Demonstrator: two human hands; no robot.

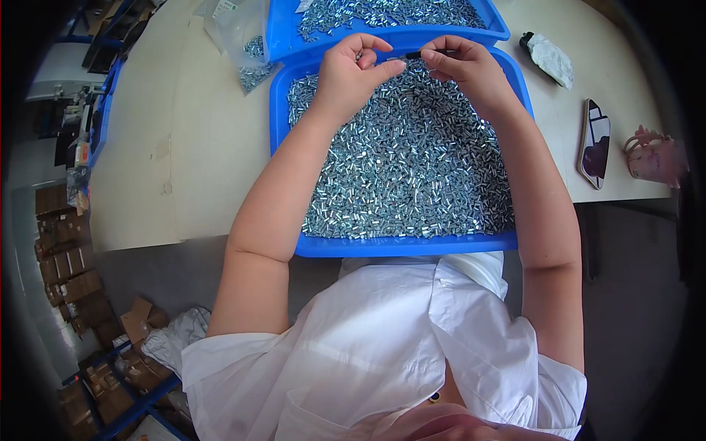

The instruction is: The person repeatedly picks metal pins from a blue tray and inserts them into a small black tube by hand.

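A blue tray full of small shiny metal pieces lies in front of me, over the table's edge. Above its far part are both my hands. My left hand has its fingers curled, with small metal pieces showing between them and the thumb stretched toward the right. In my right hand, a thin black object is pinched between thumb and fingers, its end pointing at my left hand. Behind stands a second blue tray with more such metal pieces.
Clear plastic bags with metal pieces lie on the table at the back left. On the right are a white crumpled packet, a phone and a pink cup. Cardboard boxes stand on the left.
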